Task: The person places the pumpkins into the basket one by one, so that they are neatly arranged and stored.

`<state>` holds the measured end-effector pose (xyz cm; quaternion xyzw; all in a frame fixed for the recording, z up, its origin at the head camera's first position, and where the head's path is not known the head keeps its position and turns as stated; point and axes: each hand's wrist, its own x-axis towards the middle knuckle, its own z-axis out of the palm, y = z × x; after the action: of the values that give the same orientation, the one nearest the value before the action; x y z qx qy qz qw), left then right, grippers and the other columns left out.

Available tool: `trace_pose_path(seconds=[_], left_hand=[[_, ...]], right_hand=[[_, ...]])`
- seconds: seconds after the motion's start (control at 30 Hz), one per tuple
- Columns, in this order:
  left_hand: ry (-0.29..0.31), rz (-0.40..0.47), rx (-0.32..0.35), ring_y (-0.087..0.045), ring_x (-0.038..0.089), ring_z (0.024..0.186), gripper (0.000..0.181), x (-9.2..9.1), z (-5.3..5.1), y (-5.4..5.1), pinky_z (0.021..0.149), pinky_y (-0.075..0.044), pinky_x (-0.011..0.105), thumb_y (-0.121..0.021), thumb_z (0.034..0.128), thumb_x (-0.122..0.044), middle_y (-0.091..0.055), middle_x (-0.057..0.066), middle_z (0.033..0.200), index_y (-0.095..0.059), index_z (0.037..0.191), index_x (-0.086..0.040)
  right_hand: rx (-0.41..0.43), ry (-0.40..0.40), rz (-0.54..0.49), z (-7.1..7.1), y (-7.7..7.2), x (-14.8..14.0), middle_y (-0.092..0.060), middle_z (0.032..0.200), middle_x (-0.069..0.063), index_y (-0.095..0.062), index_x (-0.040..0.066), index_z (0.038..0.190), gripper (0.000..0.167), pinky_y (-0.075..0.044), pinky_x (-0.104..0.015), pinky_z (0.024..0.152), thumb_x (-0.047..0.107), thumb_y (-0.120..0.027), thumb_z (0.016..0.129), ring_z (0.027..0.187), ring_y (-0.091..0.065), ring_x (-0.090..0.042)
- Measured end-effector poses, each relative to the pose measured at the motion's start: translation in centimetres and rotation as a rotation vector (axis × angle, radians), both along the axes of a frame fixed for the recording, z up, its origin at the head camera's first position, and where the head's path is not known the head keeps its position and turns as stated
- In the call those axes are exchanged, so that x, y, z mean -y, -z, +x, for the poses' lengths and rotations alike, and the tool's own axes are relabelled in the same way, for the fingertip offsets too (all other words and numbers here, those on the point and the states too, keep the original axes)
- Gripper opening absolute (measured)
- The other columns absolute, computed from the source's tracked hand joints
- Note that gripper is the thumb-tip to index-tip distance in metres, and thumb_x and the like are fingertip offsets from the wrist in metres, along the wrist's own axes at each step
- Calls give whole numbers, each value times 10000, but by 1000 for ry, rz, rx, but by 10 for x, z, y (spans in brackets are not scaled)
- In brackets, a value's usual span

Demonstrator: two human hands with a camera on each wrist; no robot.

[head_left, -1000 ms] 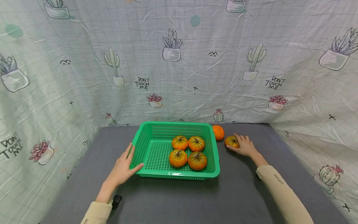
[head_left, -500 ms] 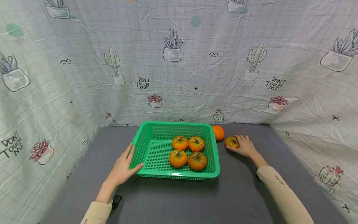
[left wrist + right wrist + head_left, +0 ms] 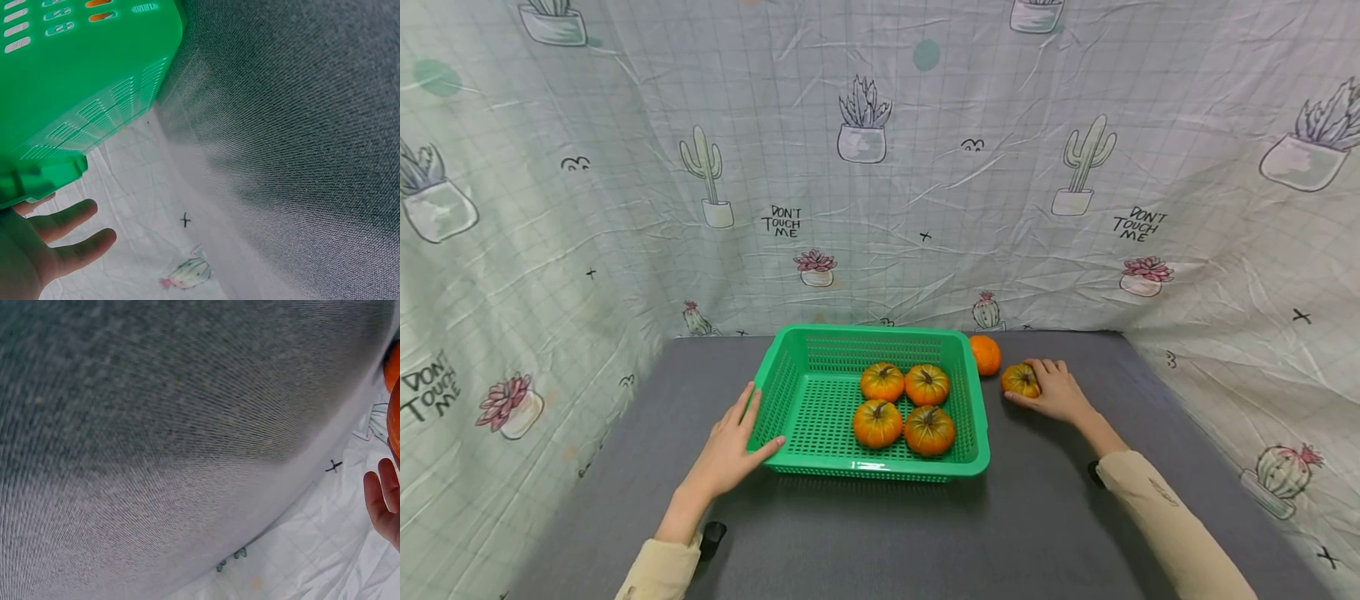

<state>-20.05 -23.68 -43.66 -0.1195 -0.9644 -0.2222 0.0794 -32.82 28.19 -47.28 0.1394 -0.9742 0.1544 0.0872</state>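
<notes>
A green plastic basket with slotted walls holds several small orange-green pumpkins, grouped in its right half. My left hand rests at the basket's front left corner, thumb over the front rim and fingers extended along the left side. In the left wrist view, straight spread fingers show beside the green rim. Right of the basket, my right hand holds a small pumpkin on the table between thumb and fingers. Only part of that pumpkin enters the right wrist view.
Another orange pumpkin sits against the outside of the basket's right wall, partly hidden by it. Dark grey cloth covers the table. A pale curtain printed with cacti encloses the back and sides.
The right forearm has shifted slightly to the right, and the held pumpkin has moved very slightly left. The left hand and the basket have stayed in place.
</notes>
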Motion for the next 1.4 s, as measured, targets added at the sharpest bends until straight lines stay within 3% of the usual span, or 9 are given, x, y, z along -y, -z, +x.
trace_pose_path(seconds=[0.3,0.5,0.73,1.07,1.4], left_hand=[[-4,-7,-6,-216,433,1305,867,0,0,0,949,-220,649,-516,834,-523,-51,122,1512,-109,1444,-61],[-2,-9,-3,-212,437,1306,865,0,0,0,947,-219,655,-515,837,-517,-45,123,1512,-99,1445,-61],[0,-3,-5,-213,431,1308,862,0,0,0,947,-221,654,-518,836,-514,-46,119,1513,-108,1444,-60],[-9,-16,-28,-221,431,1303,853,0,0,0,944,-237,652,-525,838,-500,-75,136,1507,-127,1439,-44],[-7,-23,-26,-222,435,1300,849,0,0,0,936,-238,659,-519,843,-496,-69,134,1508,-120,1440,-43]], right_hand=[[-119,-63,-50,9,-14,8,-518,1089,-190,-479,54,1185,690,-381,-474,757,536,-647,721,927,-417,-332],[-153,-103,-63,15,-27,18,-507,1063,-166,-482,70,1174,688,-383,-470,765,534,-667,702,932,-419,-312],[-281,-191,-76,20,-38,30,-487,959,-139,-495,45,1131,702,-364,-408,671,558,-670,683,850,-405,-269],[-270,-246,-16,26,-65,46,-462,959,-91,-501,62,1184,685,-342,-373,722,433,-736,658,877,-399,-233],[-264,-357,9,30,-88,69,-446,963,-66,-496,118,1206,671,-332,-346,700,471,-702,674,850,-379,-197]])
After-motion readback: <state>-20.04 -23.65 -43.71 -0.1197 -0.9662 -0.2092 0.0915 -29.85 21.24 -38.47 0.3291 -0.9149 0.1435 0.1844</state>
